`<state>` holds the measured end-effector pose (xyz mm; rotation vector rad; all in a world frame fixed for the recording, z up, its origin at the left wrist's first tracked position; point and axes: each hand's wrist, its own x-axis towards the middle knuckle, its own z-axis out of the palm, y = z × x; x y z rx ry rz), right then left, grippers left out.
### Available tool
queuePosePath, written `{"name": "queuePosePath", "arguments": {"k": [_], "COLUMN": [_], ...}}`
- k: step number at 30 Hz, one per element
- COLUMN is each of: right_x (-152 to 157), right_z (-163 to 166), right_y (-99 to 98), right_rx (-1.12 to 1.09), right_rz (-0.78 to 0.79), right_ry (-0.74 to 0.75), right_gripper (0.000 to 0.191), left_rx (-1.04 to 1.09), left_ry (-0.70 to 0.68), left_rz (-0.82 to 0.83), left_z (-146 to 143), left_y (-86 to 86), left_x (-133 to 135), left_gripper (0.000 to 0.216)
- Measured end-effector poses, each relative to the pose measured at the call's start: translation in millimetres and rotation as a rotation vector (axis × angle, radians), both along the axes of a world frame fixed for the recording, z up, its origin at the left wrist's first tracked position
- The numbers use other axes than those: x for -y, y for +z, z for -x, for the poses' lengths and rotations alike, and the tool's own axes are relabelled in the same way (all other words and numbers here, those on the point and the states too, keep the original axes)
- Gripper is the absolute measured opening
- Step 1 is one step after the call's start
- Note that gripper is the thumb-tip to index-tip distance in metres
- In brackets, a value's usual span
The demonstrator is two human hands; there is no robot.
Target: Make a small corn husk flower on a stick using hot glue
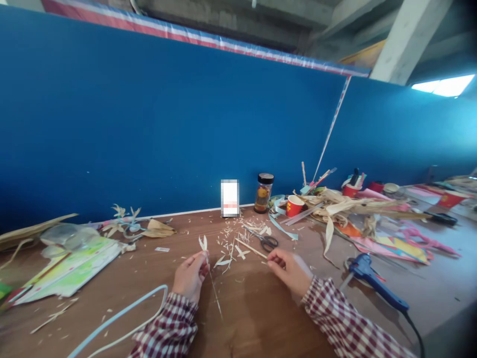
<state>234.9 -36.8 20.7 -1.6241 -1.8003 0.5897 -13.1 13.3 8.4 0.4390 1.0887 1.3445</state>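
In front of me my left hand (191, 276) is closed in a pinch on a thin stem with pale, petal-like husk pieces (203, 243) at its top. The stem runs down past my fingers toward the table. To the right, my right hand (288, 271) pinches the near end of a thin wooden stick (250, 247), which points away to the left. Scissors with dark handles (269, 243) lie just beyond that hand. Small pale husk scraps (241, 252) are scattered between and beyond both hands.
A blue glue gun (380, 284) lies at right, its cord trailing forward. Dried husks (346, 205), a red paper cup (295, 206) and a lidded jar (263, 194) stand farther back. Left are a painted sheet (80, 268) and a pale blue looped strip (119, 311). A blue partition (167, 119) closes the back.
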Motion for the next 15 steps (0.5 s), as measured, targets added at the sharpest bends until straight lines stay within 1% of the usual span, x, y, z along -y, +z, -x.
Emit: {"name": "queuePosePath", "arguments": {"k": [3, 7, 11, 15], "right_x": [2, 5, 8, 10], "right_z": [-15, -22, -20, -11], "right_y": [-2.2, -3.5, -3.3, -1.3], "right_rx": [0.134, 0.267, 0.310, 0.281], "right_rz": [-0.025, -0.028, -0.001, 0.028], "right_ry": [-0.049, -0.073, -0.064, -0.026], "right_gripper": [0.016, 0.018, 0.018, 0.016], "left_rx": [-0.012, -0.025, -0.030, -0.030], "left_ry": [0.006, 0.006, 0.011, 0.021], "left_rz": [-0.010, -0.018, -0.013, 0.003], "left_z": [0, 0, 0, -1], "left_y": [-0.4, -0.9, -0.6, -1.1], "left_x": [1, 2, 1, 0], "left_gripper": [0.003, 0.003, 0.005, 0.007]}}
